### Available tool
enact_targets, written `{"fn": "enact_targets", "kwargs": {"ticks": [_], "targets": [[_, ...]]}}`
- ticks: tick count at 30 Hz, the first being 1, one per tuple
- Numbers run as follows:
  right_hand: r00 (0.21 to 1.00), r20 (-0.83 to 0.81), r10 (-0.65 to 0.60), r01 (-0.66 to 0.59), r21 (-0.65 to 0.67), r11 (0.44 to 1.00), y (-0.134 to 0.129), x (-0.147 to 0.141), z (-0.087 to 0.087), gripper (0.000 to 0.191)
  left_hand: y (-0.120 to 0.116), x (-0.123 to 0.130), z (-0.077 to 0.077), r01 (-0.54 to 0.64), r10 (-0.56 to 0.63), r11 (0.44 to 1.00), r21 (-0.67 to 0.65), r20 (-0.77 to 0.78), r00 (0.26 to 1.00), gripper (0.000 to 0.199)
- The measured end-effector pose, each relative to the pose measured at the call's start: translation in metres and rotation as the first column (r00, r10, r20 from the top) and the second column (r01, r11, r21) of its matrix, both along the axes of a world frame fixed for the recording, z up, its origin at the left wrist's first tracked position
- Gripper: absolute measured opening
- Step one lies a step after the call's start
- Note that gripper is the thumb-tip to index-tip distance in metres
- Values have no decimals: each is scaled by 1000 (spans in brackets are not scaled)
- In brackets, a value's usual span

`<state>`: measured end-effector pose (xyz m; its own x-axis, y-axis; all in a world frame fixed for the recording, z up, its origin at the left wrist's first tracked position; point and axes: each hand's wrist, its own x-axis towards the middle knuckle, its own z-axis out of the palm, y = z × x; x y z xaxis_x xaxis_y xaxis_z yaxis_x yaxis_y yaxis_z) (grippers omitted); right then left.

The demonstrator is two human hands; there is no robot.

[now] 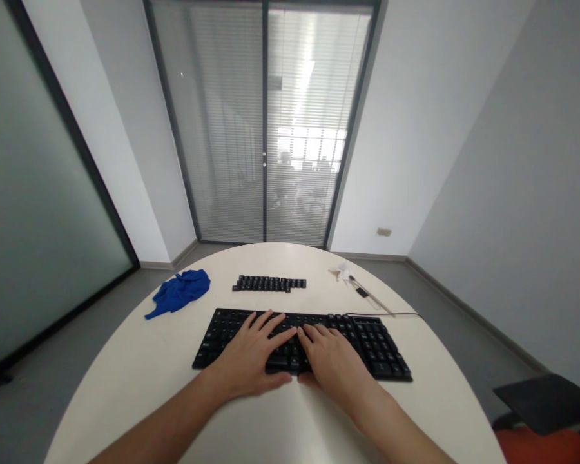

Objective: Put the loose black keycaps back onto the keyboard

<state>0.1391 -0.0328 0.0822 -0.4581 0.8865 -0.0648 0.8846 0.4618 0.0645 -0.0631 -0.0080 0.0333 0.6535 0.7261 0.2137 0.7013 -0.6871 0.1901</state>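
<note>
A black keyboard (381, 351) lies across the white round table (140, 380), in front of me. My left hand (254, 354) rests over its left and middle keys, palm down, with the fingers spread. Just right of it, my right hand (329, 354) lies over the middle keys, its fingers closer together and bent, and I cannot make out anything in them. The thumbs are near each other at the keyboard's front edge. Behind the keyboard, loose black keycaps (268, 283) stand in rows.
A crumpled blue cloth (181, 291) lies at the back left. At the back right are a white tissue (341, 272), a long thin brush (373, 296) and a small black piece (362, 292). The keyboard's cable (391, 314) runs off rightward. A chair (546, 412) stands at the right.
</note>
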Motion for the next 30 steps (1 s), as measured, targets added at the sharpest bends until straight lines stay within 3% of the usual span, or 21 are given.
{"fn": "enact_targets", "kwargs": {"ticks": [5,13,18,23,30], "targets": [[999,-19,26,-26,27,999,1,1,-1,62,0,1,2,0,0,1000,7,6,1000,79],[996,-69,53,-52,10,999,6,10,-3,68,-3,1,3,4,-4,1000,-6,-2,1000,77],[996,-75,58,-56,22,998,7,12,-3,64,3,1,6,-14,13,1000,4,83,996,52],[992,-94,81,-76,60,995,9,13,-4,59,30,7,15,-125,108,987,103,151,983,30],[988,-109,108,-97,100,990,13,18,-7,59,95,27,27,-202,209,953,228,-5,978,22]]}}
